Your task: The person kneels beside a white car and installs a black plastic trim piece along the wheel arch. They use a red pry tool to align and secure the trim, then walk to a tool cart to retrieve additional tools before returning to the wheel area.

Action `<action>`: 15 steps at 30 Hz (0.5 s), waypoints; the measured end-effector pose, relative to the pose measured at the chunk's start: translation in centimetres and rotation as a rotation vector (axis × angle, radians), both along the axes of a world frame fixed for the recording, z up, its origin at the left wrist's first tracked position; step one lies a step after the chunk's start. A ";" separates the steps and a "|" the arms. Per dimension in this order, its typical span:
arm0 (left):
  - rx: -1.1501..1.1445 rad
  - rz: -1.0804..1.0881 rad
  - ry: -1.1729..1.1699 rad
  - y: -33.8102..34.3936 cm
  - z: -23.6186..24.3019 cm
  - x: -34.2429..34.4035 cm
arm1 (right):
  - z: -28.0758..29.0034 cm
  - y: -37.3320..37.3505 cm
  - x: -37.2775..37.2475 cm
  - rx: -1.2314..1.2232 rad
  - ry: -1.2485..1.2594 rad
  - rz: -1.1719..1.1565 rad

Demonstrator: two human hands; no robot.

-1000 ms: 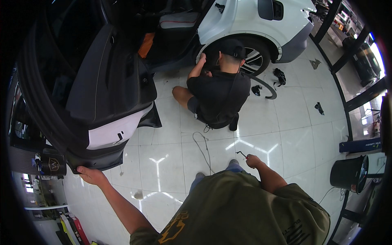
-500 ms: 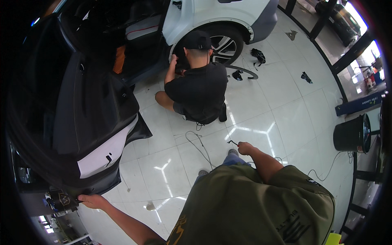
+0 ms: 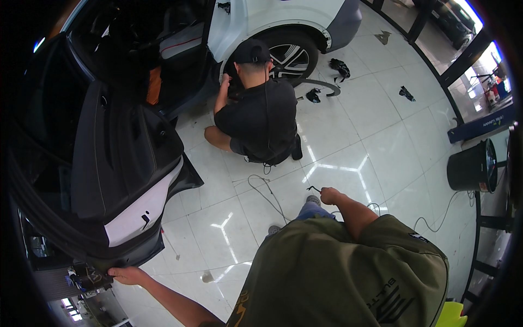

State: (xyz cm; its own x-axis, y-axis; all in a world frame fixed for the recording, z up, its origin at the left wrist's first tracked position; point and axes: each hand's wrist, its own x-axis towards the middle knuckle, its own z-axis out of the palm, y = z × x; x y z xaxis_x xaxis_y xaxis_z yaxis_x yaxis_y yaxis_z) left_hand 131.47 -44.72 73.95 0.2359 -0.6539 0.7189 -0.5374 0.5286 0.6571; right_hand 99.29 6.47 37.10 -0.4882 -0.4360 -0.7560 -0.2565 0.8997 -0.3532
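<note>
At the lower left, my left hand [image 3: 126,275] is closed on the bottom edge of an open car door [image 3: 90,180], its fingertips partly hidden by the edge. The door has a black inner panel and a white strip. In front of my body, my right hand [image 3: 331,197] is closed around a thin dark tool [image 3: 313,188] with a small forked or hooked end. Its exact kind cannot be made out, and the rest is covered by my fist. That hand is held above the floor, apart from the car.
A co-worker [image 3: 259,114] in black crouches by the rear wheel [image 3: 291,57] of the white car [image 3: 283,16]. A curved trim strip [image 3: 327,86] and black scraps [image 3: 340,68] lie nearby. A cord [image 3: 267,191] crosses the tiles near my feet; a black bucket [image 3: 469,166] stands right.
The view has shifted slightly. Both my hands keep their holds, on the door edge and on the dark tool. The co-worker's head and arms have moved little.
</note>
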 end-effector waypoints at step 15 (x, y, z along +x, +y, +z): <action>-0.004 -0.028 -0.012 0.6 0.5 0.0 | 2.5 -1.7 -0.6 -0.034 -0.039 0.084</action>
State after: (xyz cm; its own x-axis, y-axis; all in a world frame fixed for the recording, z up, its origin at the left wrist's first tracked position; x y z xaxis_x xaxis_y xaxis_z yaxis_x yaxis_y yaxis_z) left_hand 131.47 -44.09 74.43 0.2089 -0.6575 0.7239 -0.5297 0.5462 0.6489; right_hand 98.67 4.72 39.60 -0.4198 -0.5001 -0.7574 -0.3159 0.8629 -0.3946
